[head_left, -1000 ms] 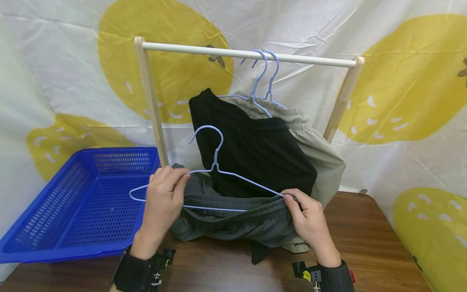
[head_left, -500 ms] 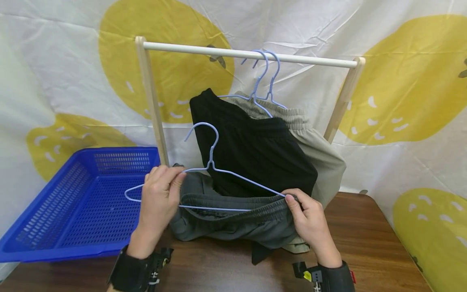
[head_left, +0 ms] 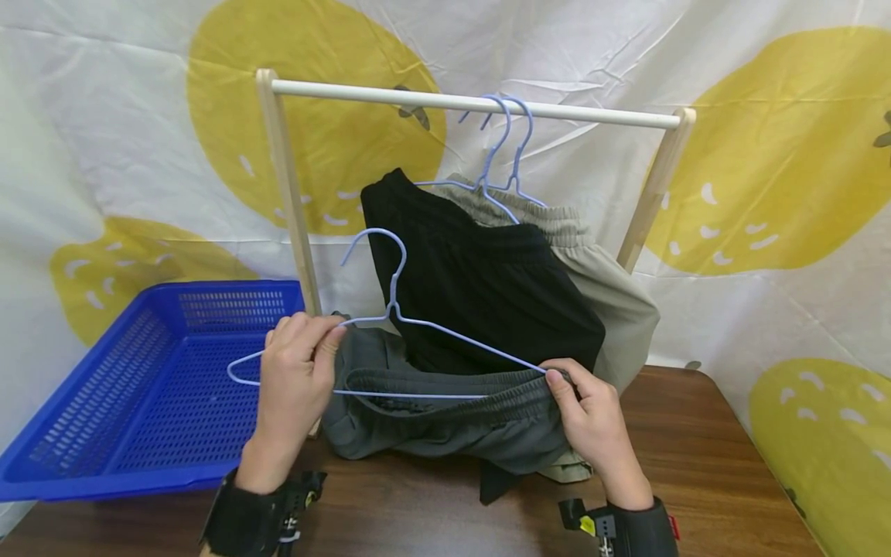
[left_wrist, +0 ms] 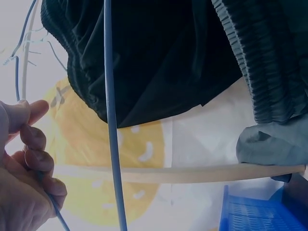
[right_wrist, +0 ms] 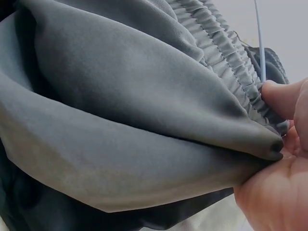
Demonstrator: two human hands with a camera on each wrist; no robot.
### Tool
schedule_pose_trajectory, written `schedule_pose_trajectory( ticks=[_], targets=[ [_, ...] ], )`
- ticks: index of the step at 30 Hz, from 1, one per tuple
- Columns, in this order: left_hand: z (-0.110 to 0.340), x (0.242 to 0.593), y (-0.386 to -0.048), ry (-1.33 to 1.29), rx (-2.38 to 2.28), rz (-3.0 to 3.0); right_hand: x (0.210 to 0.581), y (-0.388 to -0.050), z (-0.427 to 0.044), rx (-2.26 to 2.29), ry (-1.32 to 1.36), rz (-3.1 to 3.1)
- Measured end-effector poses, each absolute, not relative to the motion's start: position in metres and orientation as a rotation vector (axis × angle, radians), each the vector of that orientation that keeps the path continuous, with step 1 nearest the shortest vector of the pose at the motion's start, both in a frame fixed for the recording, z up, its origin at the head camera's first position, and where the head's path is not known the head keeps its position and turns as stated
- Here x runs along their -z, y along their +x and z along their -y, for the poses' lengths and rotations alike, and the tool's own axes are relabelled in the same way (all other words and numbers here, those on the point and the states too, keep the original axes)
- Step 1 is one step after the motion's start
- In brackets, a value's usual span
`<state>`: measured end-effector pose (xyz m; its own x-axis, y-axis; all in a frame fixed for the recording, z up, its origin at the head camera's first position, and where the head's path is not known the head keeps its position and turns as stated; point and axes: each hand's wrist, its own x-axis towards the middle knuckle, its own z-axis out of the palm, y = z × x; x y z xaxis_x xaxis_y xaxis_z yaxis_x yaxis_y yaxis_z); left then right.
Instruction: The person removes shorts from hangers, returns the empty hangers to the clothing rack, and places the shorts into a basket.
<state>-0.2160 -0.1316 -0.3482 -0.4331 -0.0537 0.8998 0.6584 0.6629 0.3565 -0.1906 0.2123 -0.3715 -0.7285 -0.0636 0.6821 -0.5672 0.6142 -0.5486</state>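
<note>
In the head view my left hand (head_left: 295, 371) pinches the left shoulder of a light blue wire hanger (head_left: 393, 290), whose hook points up. The hanger's left end sticks out past that hand, and its right end runs to the waistband of dark grey elastic-waist pants (head_left: 445, 441). My right hand (head_left: 592, 410) grips the waistband's right corner, thumb on top beside the hanger's end. The hanger's lower bar lies across the waist opening. In the right wrist view the pants' gathered waistband (right_wrist: 219, 53) leads to the thumb. The left wrist view shows fingers (left_wrist: 36, 149) curled round the wire.
Behind stands a wooden rack with a white rail (head_left: 418, 98). Black shorts (head_left: 473, 271) and beige pants (head_left: 619, 309) hang from it on blue hangers. A blue plastic basket (head_left: 146, 483) stands at the left on the brown table (head_left: 703, 464).
My left hand and the hanger have shifted a little to the left and slightly up. The right hand and the waistband corner have stayed almost still.
</note>
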Motion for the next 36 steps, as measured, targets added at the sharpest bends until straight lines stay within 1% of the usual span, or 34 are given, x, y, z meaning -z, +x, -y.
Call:
schedule_pose_trajectory(
  ticks=[36],
  targets=[
    [0.143,0.346,-0.215,-0.428,0.918,1.809,0.373,-0.191,-0.217,-0.986,0.443,2.338]
  ],
)
